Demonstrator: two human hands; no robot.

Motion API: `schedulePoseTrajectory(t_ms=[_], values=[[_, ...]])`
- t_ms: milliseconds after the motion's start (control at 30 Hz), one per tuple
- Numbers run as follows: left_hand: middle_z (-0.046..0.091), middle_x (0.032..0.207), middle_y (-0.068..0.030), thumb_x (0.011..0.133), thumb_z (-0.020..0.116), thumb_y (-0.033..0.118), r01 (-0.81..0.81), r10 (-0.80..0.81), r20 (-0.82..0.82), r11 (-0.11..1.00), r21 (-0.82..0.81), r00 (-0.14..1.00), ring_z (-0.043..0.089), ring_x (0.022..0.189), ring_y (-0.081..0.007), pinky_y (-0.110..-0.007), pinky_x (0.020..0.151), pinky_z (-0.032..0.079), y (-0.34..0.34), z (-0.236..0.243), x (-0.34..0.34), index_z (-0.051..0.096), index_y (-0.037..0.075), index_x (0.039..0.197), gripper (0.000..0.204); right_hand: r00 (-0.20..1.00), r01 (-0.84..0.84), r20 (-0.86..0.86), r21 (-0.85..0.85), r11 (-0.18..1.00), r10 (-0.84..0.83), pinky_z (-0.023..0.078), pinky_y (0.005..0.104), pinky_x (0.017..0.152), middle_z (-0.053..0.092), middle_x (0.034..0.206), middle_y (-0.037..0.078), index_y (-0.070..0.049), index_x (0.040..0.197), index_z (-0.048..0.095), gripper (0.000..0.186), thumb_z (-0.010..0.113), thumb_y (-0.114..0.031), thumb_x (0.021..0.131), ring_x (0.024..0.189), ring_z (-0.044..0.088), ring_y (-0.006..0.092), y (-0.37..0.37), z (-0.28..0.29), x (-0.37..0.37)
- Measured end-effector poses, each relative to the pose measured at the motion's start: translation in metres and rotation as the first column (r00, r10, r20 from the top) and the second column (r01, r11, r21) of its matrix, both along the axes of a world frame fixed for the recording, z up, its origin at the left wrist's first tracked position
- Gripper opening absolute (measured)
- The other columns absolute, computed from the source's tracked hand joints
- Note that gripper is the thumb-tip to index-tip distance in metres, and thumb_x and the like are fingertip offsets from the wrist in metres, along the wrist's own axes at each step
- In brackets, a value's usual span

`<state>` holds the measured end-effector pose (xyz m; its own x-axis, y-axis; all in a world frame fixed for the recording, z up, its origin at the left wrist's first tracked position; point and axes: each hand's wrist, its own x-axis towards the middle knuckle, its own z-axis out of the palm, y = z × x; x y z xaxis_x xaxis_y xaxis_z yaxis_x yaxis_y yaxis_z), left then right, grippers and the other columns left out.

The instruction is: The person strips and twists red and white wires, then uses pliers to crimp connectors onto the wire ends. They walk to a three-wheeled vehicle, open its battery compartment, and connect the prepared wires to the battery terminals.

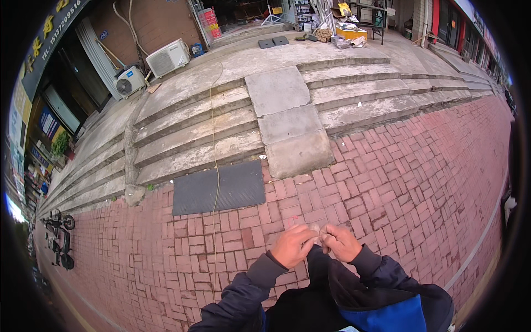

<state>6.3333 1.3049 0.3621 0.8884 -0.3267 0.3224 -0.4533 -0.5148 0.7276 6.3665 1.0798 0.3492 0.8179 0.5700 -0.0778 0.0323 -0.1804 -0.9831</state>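
Observation:
My left hand (295, 245) and my right hand (340, 242) meet in front of my body, low in the view. Both are closed, thumbs and fingers pinched together and the fingertips almost touching. Between them shows a small pale bit (315, 227), too small to make out. Dark sleeves cover both forearms, and a blue panel (387, 315) shows on my dark clothing. Beneath the hands lies red brick paving (249, 238).
Concrete steps (193, 130) rise ahead, with a grey ramp (290, 122) over them. A dark mat (221, 188) lies at their foot, crossed by a yellow cable (214, 133). Two air-conditioner units (168, 58) stand back left; parked two-wheelers (61, 243) are at far left.

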Motion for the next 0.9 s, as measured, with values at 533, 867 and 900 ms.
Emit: schedulePoseTrajectory(t_ms=[533,867,900], values=[[0.073,0.098,-0.0119,0.097,0.07,0.007,-0.479,0.385,-0.325,0.828,-0.293,0.864,0.067,0.091,-0.0246,-0.034,0.083,0.053,0.269,0.03,0.782,0.077,0.0,0.107,0.014,0.806,-0.431,0.468,0.044,0.901,0.362,0.05,0.0495,0.07,0.062,0.083,0.021,-0.002,0.096,0.058,0.018,0.058,-0.019,0.103,0.08,0.06,0.0467,0.312,0.037,0.873],[0.069,0.093,-0.0129,0.097,0.067,0.012,0.025,-0.088,-0.208,0.957,-0.289,0.974,0.063,0.089,-0.032,-0.04,0.082,0.051,0.321,0.175,1.305,0.075,0.003,0.11,0.018,0.957,0.116,-0.271,0.023,0.993,-0.106,0.053,0.0282,0.066,0.067,0.079,0.005,0.002,0.102,0.066,0.014,0.061,-0.012,0.104,0.071,0.065,0.0112,0.315,0.204,1.292],[0.068,0.091,-0.0134,0.096,0.067,0.011,0.075,-0.114,-0.139,0.963,-0.259,0.984,0.063,0.089,-0.0334,-0.041,0.082,0.051,0.329,0.187,1.35,0.075,0.003,0.109,0.017,0.957,0.138,-0.254,-0.013,0.99,-0.137,0.054,0.0285,0.067,0.068,0.079,0.006,0.002,0.102,0.066,0.014,0.06,-0.01,0.104,0.072,0.065,0.0113,0.315,0.214,1.331]])
